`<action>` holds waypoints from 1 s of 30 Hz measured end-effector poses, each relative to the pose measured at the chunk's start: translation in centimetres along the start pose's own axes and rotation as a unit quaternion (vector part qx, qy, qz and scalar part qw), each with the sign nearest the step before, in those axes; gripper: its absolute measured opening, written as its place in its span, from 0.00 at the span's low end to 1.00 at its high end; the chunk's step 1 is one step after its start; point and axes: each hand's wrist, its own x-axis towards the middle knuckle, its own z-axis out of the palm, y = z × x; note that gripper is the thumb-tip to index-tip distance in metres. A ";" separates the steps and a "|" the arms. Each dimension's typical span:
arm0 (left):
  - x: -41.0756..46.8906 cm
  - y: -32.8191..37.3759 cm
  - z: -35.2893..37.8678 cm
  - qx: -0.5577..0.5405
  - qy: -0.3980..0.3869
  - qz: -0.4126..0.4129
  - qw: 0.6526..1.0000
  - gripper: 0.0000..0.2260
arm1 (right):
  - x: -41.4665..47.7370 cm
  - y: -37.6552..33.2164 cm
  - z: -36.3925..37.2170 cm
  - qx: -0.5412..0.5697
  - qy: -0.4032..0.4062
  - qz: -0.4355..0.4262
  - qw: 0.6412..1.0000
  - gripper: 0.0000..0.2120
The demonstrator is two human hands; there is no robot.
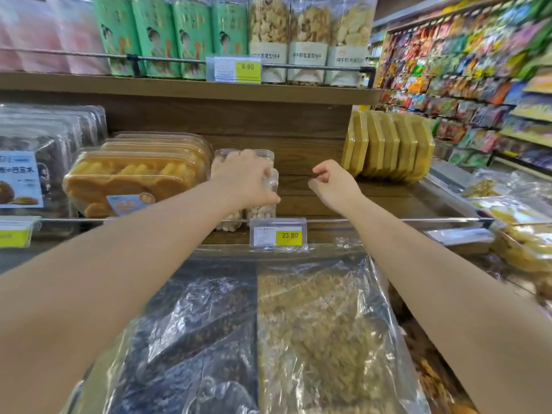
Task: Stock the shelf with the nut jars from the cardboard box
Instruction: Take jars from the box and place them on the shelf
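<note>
Left hand [245, 177]: fingers curled down over the top of a clear, round plastic nut jar [263, 210]. The grip closes round the ribbed transparent lid. The jar stands upright at the front edge of the brown wood-grain middle shelf [313, 186], and pale, lumpy nuts show through its wall.

Further clear jars [228, 156] stand touching it on the left and behind. At least two more are visible (the hand hides the rest, so no full count is possible).

Right hand [334, 182]: raised over a bare part of the same shelf, just right of the jars. Its fingers are curled inward towards the thumb, with nothing held between them.

Adjacent stock, middle shelf:
- Left of the jars: clear, rounded plastic trays of ridged orange-yellow pastries [134, 174], stacked front to back.
- Right of the bare part: at least five flat yellow octagonal packs [388, 144], standing on edge and leaning left.

A metal rail along the front of the shelf carries a clear price holder with a yellow label [279, 234] reading 23.80.

Upper shelf:
- Four tall green printed cartons [191, 34].
- Three clear bags of pale biscuits [309, 25].
- One second yellow price label [234, 68] reading 9.90.

Below the arms: two bulk compartments under crinkled, glossy clear film, one with dark contents [194, 339] and one with tan, crumbly contents [313, 324].
</note>
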 end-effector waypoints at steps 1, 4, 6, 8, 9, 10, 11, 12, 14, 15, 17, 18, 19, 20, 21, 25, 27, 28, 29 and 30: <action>-1.6 0.2 -0.2 -0.041 0.001 0.013 0.999 0.22 | -1.2 -0.5 -0.5 -0.005 -0.008 0.013 1.000 0.16; -6.8 0.7 -0.1 -0.154 -0.052 0.036 0.986 0.16 | -6.2 -2.1 -1.5 0.004 -0.009 0.034 0.999 0.13; -10.7 0.6 0.8 -0.236 -0.102 0.039 0.966 0.14 | -10.9 -2.7 -1.5 0.064 0.010 0.053 0.997 0.10; -14.7 0.3 2.2 -0.297 -0.128 0.029 0.946 0.11 | -16.4 -2.8 -1.0 0.143 0.048 0.071 0.986 0.05; -16.8 0.1 3.0 -0.310 -0.134 0.029 0.941 0.08 | -19.3 -2.8 -0.6 0.168 0.065 0.076 0.981 0.03; -18.9 0.0 3.8 -0.317 -0.142 0.035 0.937 0.06 | -22.2 -2.9 -0.1 0.176 0.077 0.084 0.978 0.03; -20.8 -0.1 4.6 -0.323 -0.153 0.048 0.933 0.04 | -25.1 -3.0 0.3 0.175 0.087 0.093 0.976 0.03; -22.7 0.0 5.3 -0.325 -0.164 0.065 0.929 0.04 | -27.8 -3.2 0.8 0.170 0.100 0.108 0.974 0.04; -26.3 0.3 6.4 -0.324 -0.178 0.097 0.924 0.05 | -32.5 -3.4 1.8 0.178 0.132 0.144 0.964 0.05; -28.2 0.4 7.0 -0.327 -0.185 0.117 0.919 0.05 | -34.9 -3.5 2.4 0.185 0.151 0.170 0.956 0.05; -32.1 0.8 8.1 -0.355 -0.214 0.151 0.898 0.04 | -39.8 -3.9 3.5 0.185 0.179 0.206 0.944 0.04; -34.2 1.0 8.7 -0.370 -0.241 0.171 0.881 0.04 | -42.5 -4.2 4.1 0.186 0.196 0.220 0.937 0.03; -36.3 1.3 9.3 -0.379 -0.270 0.190 0.865 0.03 | -45.0 -4.3 4.6 0.187 0.212 0.236 0.930 0.04; -38.4 1.6 9.9 -0.383 -0.295 0.208 0.850 0.03 | -47.6 -4.5 5.0 0.178 0.219 0.256 0.925 0.04; -40.5 1.9 10.3 -0.386 -0.318 0.222 0.837 0.03 | -50.2 -4.7 5.2 0.167 0.217 0.274 0.922 0.04; -46.7 4.0 11.9 -0.371 -0.387 0.260 0.803 0.06 | -59.3 -4.5 4.8 0.125 0.215 0.346 0.905 0.05; -48.8 5.6 12.7 -0.361 -0.400 0.275 0.796 0.07 | -63.4 -3.8 4.3 0.091 0.213 0.377 0.897 0.06; -49.7 6.6 13.0 -0.351 -0.406 0.285 0.794 0.07 | -65.5 -3.4 4.0 0.077 0.215 0.393 0.891 0.06; -50.7 7.7 13.1 -0.337 -0.411 0.297 0.793 0.07 | -67.5 -2.9 3.5 0.068 0.222 0.408 0.883 0.06; -51.7 8.9 13.2 -0.323 -0.416 0.310 0.792 0.08 | -69.4 -2.4 3.0 0.066 0.232 0.422 0.874 0.05</action>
